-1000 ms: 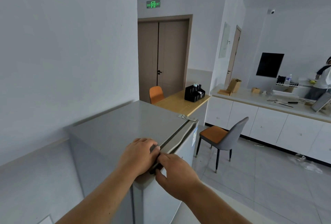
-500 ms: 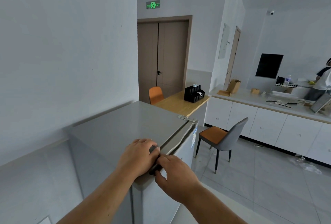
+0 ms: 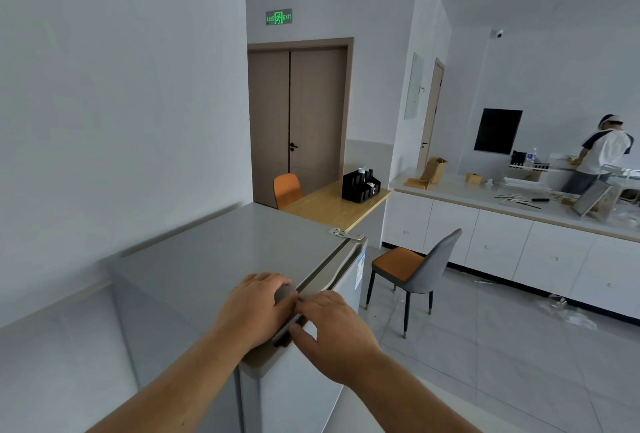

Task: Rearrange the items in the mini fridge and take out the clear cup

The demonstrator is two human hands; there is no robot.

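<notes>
Head view: my left hand (image 3: 254,308) curls over the mini fridge (image 3: 221,259) top's front corner, gripping it; my right hand (image 3: 334,330) has fingers hooked into the door (image 3: 346,270) seam. Door shut, clear cup inside, unseen. Door likely stiff from the seal; pull at the top edge.

The grey fridge (image 3: 221,259) is stood against the wall, and its flat top is left bare except at the near front corner. There the left hand (image 3: 256,308) is laid palm-down on the top, and the right hand (image 3: 332,328) is set just beside it at the door's upper edge, fingertips touching the left's. A metal hinge (image 3: 344,233) is fixed at the far front corner. The door is seen shut.
</notes>
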